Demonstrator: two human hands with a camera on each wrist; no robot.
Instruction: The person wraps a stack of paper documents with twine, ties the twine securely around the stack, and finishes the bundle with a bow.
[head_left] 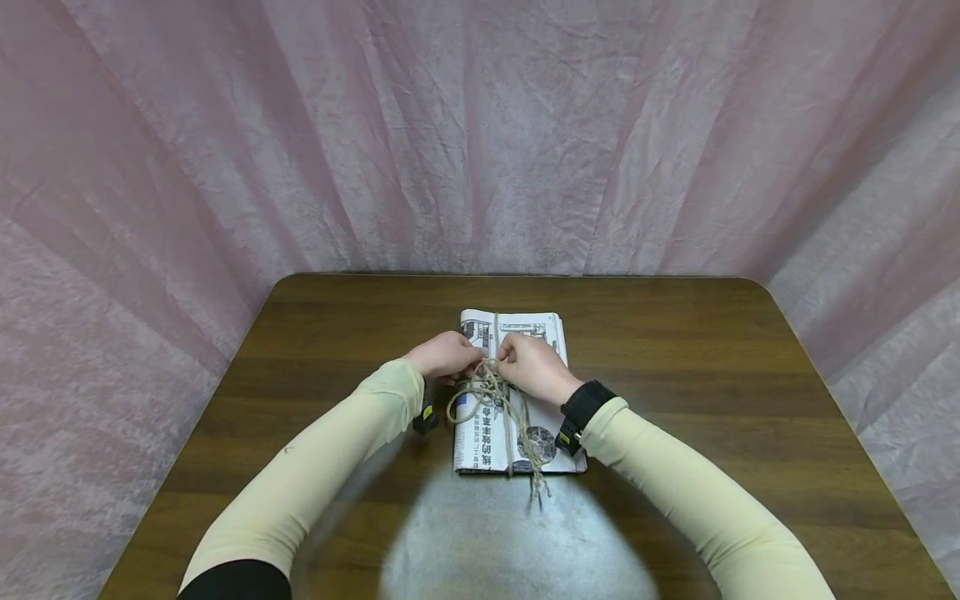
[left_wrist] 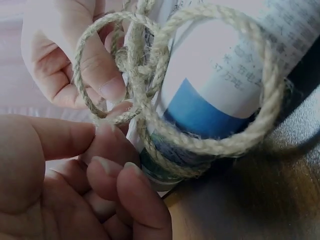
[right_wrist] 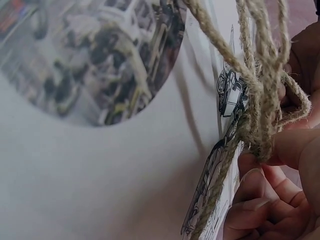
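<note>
Centrally, twine (head_left: pixel 491 392) pinched in both grips, left hand (head_left: pixel 446 356), right hand (head_left: pixel 534 367), atop newspaper bundle (head_left: pixel 517 433).

A staged recording booth: crumpled pink fabric backdrop (head_left: pixel 480 125) curtains the far edge and both sides of a dark brown wooden tabletop (head_left: pixel 675 375).

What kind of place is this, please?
Probably a staged recording booth, not a home: a bare wooden table, wrinkled pink cloth hung on all sides, and only a twine-tied newspaper bundle on it.

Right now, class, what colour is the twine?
Pale tan twine, clearest in the left wrist view.
</note>
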